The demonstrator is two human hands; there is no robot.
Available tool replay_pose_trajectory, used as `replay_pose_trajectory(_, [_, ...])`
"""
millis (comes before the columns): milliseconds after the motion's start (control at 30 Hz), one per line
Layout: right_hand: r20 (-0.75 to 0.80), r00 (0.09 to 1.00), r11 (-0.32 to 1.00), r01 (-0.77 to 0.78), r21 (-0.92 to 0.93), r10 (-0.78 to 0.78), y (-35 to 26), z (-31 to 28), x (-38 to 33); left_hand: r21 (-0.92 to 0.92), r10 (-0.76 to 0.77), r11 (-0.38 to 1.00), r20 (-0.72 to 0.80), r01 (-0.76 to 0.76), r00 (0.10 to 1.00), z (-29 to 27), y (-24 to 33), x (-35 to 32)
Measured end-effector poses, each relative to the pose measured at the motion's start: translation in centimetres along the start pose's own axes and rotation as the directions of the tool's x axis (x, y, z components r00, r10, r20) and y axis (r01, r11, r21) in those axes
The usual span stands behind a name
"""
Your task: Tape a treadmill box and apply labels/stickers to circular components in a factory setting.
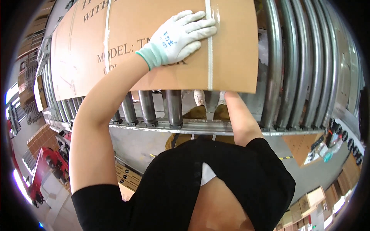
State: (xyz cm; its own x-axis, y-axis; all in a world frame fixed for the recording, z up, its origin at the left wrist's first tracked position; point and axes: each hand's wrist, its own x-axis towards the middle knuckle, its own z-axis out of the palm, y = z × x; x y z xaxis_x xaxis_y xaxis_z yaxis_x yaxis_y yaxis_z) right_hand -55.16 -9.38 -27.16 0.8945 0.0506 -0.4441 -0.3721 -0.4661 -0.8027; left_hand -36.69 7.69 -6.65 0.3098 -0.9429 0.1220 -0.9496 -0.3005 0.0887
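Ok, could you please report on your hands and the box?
Left hand gloved, flat on box. Right hand hidden below box's near edge. Box lying over metal rollers; it blocks the view beneath.

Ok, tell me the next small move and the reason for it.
Perhaps ease the right hand out into view before shifting the carton: the right forearm disappears at the carton's near edge, beside a gap between rollers, so that hand's hold can't be checked. The left hand rests spread on top.

Grey floor [133, 144] bears striped tape [286, 157], with stacked brown cartons [44, 143] and bright light [21, 186] at left.
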Motion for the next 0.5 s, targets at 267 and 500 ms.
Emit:
replay_pose_trajectory(267, [0.063,0.99,0.976,0.112,0.186,-0.126,5.1,0.8,4.7,-0.056,-0.019,0.998,0.111,0.025,0.994,-0.8,-0.3,0.9])
replay_pose_trajectory(500, [0.056,0.98,0.943,0.165,0.288,-0.189,6.9,1.2,7.1,-0.074,-0.016,0.997,0.134,0.026,0.991,-0.9,-0.2,2.6])
